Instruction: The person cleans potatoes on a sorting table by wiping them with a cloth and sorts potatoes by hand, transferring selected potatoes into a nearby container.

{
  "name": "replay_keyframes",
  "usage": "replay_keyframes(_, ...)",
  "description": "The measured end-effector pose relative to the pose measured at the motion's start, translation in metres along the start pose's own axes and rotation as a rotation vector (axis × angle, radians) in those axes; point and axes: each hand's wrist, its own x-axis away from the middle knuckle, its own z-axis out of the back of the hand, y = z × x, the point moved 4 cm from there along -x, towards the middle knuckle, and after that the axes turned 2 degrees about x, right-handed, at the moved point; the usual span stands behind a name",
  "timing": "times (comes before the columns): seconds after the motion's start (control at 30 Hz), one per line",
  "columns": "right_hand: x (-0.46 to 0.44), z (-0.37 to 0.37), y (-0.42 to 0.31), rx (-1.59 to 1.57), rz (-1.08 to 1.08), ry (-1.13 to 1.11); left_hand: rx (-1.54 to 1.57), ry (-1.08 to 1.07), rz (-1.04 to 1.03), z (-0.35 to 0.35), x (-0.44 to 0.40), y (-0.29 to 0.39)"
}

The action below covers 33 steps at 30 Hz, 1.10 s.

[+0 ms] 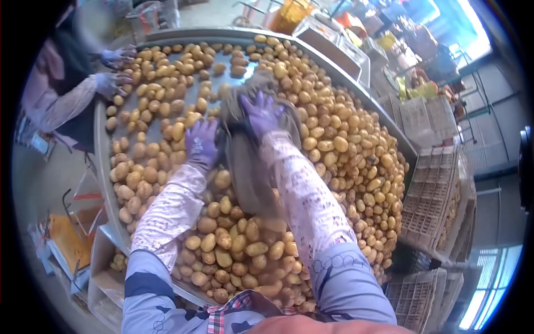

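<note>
My right hand (262, 116), in a purple glove, lies with its fingers spread on a crumpled grey-brown cloth (253, 178). The cloth drapes over the potatoes and is smeared by motion at its lower end. At the cloth's left edge is my left hand (202, 142), also in a purple glove, its fingers stretched forward over potatoes; its thumb side meets the cloth. Loose yellow-brown potatoes (239, 244) surround both hands, heaped thickly on the right and nearest me. Whatever lies under the cloth is hidden.
A metal rim (101, 161) borders the sorting table. At the far left another person's gloved hands (111, 82) touch potatoes. Slatted plastic crates (431, 200) stand to the right, with a white bin (334, 47) behind the far rim. A cardboard box (105, 270) sits lower left.
</note>
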Motion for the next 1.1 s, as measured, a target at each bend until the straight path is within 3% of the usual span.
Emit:
replay_keyframes(0.13, -0.037, -0.009, 0.0, 0.104, 0.037, 0.255, 0.106, -0.179, -0.022, 0.003, -0.008, -0.002)
replay_keyframes(0.2, -0.055, -0.022, -0.004, 0.236, 0.029, 0.251, 0.07, -0.25, -0.036, 0.002, -0.002, 0.001)
replay_keyframes(0.3, -0.045, -0.023, -0.005, 0.251, 0.014, 0.154, 0.09, -0.184, -0.097, 0.003, 0.012, -0.001)
replay_keyframes(0.33, -0.029, -0.019, -0.002, 0.231, 0.083, 0.324, 0.153, -0.223, -0.053, 0.013, 0.013, 0.004)
replay_keyframes(0.43, 0.011, 0.001, 0.019, 0.149, -0.022, 0.09, 0.19, -0.303, -0.086, 0.025, 0.024, 0.016)
replay_keyframes(0.53, 0.086, 0.033, 0.027, -0.317, -0.167, 0.072, 0.361, -0.363, 0.03, 0.046, 0.047, 0.026)
replay_keyframes(0.67, 0.179, 0.037, 0.044, -0.497, -0.148, 0.045, 0.828, -0.193, 0.011, 0.081, 0.076, 0.029)
replay_keyframes(0.77, 0.241, 0.016, 0.072, -0.342, 0.048, 0.06, 1.53, -0.193, 0.374, 0.101, 0.113, 0.033)
replay_keyframes(0.8, 0.259, 0.015, 0.079, -0.449, 0.061, 0.073, 1.743, -0.239, 0.569, 0.122, 0.128, 0.041)
replay_keyframes(0.83, 0.276, 0.017, 0.085, -0.556, 0.07, 0.082, 1.833, -0.259, 0.544, 0.134, 0.143, 0.043)
replay_keyframes(0.87, 0.288, 0.025, 0.092, -0.734, 0.108, 0.162, 2.113, -0.337, 0.61, 0.133, 0.155, 0.045)
replay_keyframes(0.9, 0.297, 0.018, 0.11, -0.814, -0.118, 0.053, 2.393, -0.413, 0.677, 0.132, 0.167, 0.048)
replay_keyframes(0.93, 0.312, 0.039, 0.1, -0.843, -0.122, 0.116, 1.988, -0.253, 0.687, 0.146, 0.175, 0.053)
replay_keyframes(0.97, 0.325, 0.071, 0.081, -0.868, -0.119, 0.178, 1.551, -0.153, 0.316, 0.157, 0.179, 0.054)
replay_keyframes(1.0, 0.338, 0.098, 0.061, -0.749, -0.063, 0.272, 1.067, 0.053, 0.08, 0.169, 0.186, 0.056)
replay_keyframes(1.03, 0.35, 0.114, 0.044, -0.628, -0.01, 0.359, 1.04, 0.053, 0.08, 0.165, 0.193, 0.051)
replay_keyframes(1.07, 0.355, 0.114, 0.029, -0.736, 0.059, 0.473, 1.194, -0.023, 0.145, 0.151, 0.197, 0.041)
replay_keyframes(1.1, 0.352, 0.112, 0.009, -0.423, 0.207, 0.501, 1.324, -0.081, 0.212, 0.138, 0.199, 0.032)
